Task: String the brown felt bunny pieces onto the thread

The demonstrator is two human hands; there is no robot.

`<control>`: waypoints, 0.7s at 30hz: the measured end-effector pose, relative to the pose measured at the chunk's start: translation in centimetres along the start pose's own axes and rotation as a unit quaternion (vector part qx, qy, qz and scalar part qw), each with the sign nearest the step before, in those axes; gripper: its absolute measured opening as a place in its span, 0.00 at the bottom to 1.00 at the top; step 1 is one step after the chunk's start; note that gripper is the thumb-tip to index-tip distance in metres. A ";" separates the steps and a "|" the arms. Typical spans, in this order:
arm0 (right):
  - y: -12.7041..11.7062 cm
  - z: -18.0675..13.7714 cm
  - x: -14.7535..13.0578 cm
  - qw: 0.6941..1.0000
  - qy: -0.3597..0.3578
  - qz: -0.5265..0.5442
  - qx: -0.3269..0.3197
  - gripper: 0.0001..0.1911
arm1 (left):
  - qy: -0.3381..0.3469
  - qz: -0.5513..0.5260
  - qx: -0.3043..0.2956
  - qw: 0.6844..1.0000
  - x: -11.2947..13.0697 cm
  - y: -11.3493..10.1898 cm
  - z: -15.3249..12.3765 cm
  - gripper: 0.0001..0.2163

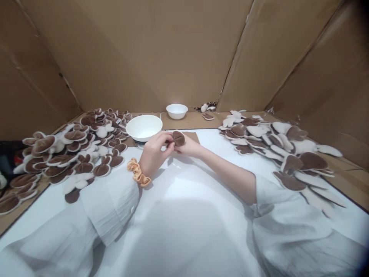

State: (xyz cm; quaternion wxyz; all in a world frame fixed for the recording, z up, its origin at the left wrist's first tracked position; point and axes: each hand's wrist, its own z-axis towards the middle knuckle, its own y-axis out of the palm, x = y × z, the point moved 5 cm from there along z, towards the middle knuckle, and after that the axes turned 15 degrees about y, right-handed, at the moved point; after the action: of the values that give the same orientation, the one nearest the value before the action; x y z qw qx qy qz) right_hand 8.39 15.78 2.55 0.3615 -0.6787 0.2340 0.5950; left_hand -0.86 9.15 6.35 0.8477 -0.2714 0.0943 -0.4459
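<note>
A small brown plush piece (178,139) is held between my two hands above the white table. My left hand (155,151), with an orange scrunchie (138,173) at its wrist, pinches the left side of the piece. From the right, my right hand (188,146) grips the same piece; most of its fingers are hidden behind it. Just behind my left hand stands a large white bowl (144,127) with a dark patterned base. A smaller white bowl (177,111) stands farther back.
On the left lies a heap of brown-and-white plush pieces (83,144), stuffed-looking and bunny-shaped. Flatter brown and white pieces (276,142) are piled on the right. One plush piece (208,116) lies near the back cardboard wall (150,57). Cardboard encloses the sides.
</note>
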 end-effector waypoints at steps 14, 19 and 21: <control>1.1 -5.4 -3.2 0.862 -0.147 -0.441 0.203 0.09 | -0.075 0.075 -0.020 0.994 -1.7 0.2 -0.5 0.03; 0.6 -4.4 -4.7 0.808 -0.186 -0.518 0.210 0.08 | -0.047 0.034 -0.041 0.997 -1.4 0.6 -0.6 0.03; 0.2 -4.0 -4.8 0.815 -0.185 -0.512 0.198 0.07 | -0.045 0.025 -0.043 0.998 -1.4 0.6 -0.7 0.03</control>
State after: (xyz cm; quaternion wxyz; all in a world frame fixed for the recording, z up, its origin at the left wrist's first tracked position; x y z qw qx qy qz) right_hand 9.89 12.08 7.32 0.7768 -0.4913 -0.1064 0.3794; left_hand -1.54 10.26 5.36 0.8494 -0.3248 0.0815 -0.4078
